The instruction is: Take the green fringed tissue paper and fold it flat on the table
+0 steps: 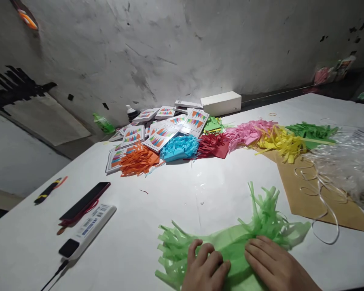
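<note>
A light green fringed tissue paper piece (230,238) lies on the white table (170,194) near the front edge, its cut strips fanning out to both sides. My left hand (204,268) rests on its middle with fingers curled and pressed down on the paper. My right hand (276,264) lies beside it, fingers flat and together on the same paper. Neither hand lifts anything off the table.
Fringed paper bundles lie in a row behind: orange (138,161), blue (179,147), red (214,145), pink (248,131), yellow (280,141), dark green (312,131). Printed cards (164,129), a white box (221,103), brown paper (315,190), clear plastic bags (348,161), a phone (85,201), a white device (87,230), a pen (48,190).
</note>
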### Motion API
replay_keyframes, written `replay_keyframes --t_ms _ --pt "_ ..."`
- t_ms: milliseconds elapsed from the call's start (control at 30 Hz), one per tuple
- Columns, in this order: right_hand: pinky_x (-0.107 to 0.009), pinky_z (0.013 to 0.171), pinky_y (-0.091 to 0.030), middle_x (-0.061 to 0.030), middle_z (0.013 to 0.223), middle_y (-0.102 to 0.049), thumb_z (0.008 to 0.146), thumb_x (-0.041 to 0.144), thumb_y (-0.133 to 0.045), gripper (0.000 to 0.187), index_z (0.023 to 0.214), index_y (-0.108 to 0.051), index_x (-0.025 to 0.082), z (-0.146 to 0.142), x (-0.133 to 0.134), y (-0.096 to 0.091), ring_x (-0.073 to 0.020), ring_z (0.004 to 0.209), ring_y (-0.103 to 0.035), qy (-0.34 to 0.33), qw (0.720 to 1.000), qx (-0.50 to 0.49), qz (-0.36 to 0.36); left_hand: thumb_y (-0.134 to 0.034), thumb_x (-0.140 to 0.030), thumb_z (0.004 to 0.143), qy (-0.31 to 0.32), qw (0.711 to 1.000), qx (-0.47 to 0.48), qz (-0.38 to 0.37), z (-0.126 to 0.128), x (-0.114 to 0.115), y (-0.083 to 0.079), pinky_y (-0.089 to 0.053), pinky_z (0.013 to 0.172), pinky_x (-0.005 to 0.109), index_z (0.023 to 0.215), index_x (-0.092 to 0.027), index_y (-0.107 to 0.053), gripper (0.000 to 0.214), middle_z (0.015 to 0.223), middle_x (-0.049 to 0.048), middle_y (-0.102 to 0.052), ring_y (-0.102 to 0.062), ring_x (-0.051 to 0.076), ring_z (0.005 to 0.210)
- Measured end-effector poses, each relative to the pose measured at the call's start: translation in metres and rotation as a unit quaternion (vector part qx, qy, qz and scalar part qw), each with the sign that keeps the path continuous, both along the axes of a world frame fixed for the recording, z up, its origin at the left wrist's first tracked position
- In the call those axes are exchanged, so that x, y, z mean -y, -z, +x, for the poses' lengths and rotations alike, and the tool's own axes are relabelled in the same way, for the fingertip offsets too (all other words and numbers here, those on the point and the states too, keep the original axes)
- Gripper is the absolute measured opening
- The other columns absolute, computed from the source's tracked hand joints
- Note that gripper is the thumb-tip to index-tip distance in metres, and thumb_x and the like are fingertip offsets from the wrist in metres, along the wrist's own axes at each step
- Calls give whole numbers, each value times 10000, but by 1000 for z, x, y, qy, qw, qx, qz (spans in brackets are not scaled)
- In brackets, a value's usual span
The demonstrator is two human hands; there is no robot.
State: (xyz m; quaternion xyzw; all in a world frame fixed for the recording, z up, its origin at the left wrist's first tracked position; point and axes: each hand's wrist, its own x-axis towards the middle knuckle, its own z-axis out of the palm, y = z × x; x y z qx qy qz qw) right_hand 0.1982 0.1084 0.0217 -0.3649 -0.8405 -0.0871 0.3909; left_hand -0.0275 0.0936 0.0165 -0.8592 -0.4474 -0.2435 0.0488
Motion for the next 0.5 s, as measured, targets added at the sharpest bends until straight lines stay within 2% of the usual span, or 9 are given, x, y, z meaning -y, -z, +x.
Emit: replay_keyframes --t_ms 67,133,233,300,400,500 --pt "-277 810 -625 11 938 -808 991 134 -296 425 1010 -707 239 10 2 -2 -172 867 -752 6 1000 17 2 -550 -184 900 25 1000 -15 4 -6 0 -1 -416 881 479 919 -271 -647 132 724 -5 -725 -644 226 743" --pt "-309 801 -609 15 899 -795 987 122 -293 420 954 -690 256 13 1 -5 -170 858 -741 9 999 39 -23 -578 -198 873 28 1000 -2 6 -9 0 -2 -420 839 452 908 -267 -647 104 758 -17 -730 -646 224 741" --pt "-432 750 -544 19 695 -696 993 202 -301 405 738 -607 275 4 -7 0 -204 713 -691 47 996 19 -69 -524 -158 888 -45 997 67 2 -8 1 -2 -398 823 428 763 -253 -605 176 742 -43 -697 -630 207 745" --pt "-483 712 -474 11 605 -615 991 259 -300 404 665 -539 268 -5 -15 8 -225 625 -631 88 994 -10 -71 -487 -159 901 -101 990 100 -11 -5 0 -2 -383 825 430 700 -243 -567 232 736 -44 -677 -622 210 756" --pt "-485 661 -398 -7 569 -568 977 292 -305 384 643 -493 264 -14 -27 18 -244 577 -566 115 991 -14 -70 -492 -203 884 -155 982 95 -42 0 -3 0 -375 816 441 682 -248 -571 221 761 -27 -663 -617 232 774" --pt "-467 630 -353 -18 562 -557 967 305 -322 352 664 -496 265 -12 -33 17 -248 565 -534 125 989 -18 -72 -521 -214 854 -180 978 73 -70 1 -6 3 -377 803 439 679 -247 -586 189 775 -18 -649 -616 240 781"
